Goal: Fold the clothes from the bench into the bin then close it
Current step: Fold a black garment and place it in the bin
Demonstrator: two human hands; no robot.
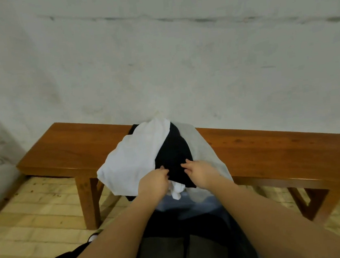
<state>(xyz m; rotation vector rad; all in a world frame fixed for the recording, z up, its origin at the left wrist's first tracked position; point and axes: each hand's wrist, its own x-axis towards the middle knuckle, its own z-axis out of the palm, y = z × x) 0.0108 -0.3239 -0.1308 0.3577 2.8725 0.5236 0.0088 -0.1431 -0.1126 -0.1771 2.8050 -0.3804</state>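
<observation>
Both hands are at work low in the centre of the frame. Left hand (pixel 155 181) has its fingers curled, pinching the near edge of the black garment (pixel 173 154); right hand (pixel 199 173) does the same from the other side, fingertips bent onto the dark cloth. Between the wrists hangs a small white bunch of fabric. Black garment lies in the pile, with a white garment (pixel 132 156) draped to its left and a pale grey one (pixel 200 144) to its right. Pile sits mid-length on the wooden surface (pixel 273 149), spilling over its near edge. Behind: whitewashed wall (pixel 177 53). Below left: pale brick floor (pixel 36 207).
</observation>
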